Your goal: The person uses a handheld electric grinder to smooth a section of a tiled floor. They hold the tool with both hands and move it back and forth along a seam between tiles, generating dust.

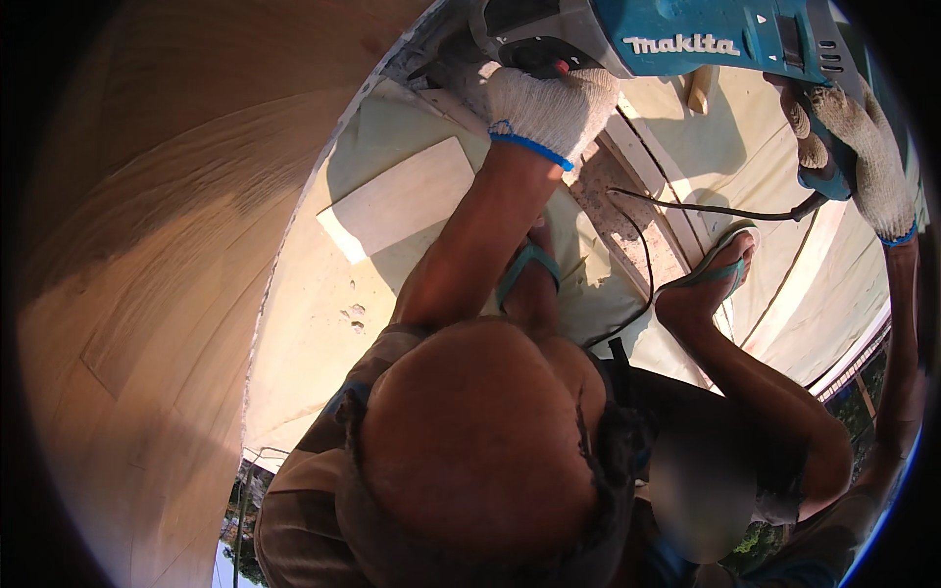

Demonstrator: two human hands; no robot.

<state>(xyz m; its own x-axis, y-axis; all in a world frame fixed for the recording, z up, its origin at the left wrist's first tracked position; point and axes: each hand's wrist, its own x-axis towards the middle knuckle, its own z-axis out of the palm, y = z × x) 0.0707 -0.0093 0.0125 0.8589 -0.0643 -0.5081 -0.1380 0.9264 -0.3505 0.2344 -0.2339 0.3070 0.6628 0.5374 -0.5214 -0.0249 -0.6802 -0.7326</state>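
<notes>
My left hand [554, 113], in a white knitted glove with blue cuff, grips the front underside of a teal and black power tool [716, 44] at the top of the view; its fingers are partly hidden by the body. My right hand [863, 162], gloved alike, is wrapped round the tool's rear handle at upper right. A black cord [720, 208] hangs from that handle and loops down between my sandalled feet. The tool's front end reaches toward the pale edge of a curved wooden surface [147, 294]; what it touches there I cannot make out.
Pale green sheeting [304, 363] lies under me, with a loose rectangular board [397, 196] left of my left arm. A wooden block [701, 90] lies beneath the tool. A dusty wooden channel [608, 220] runs between my feet. My bent knees fill the lower view.
</notes>
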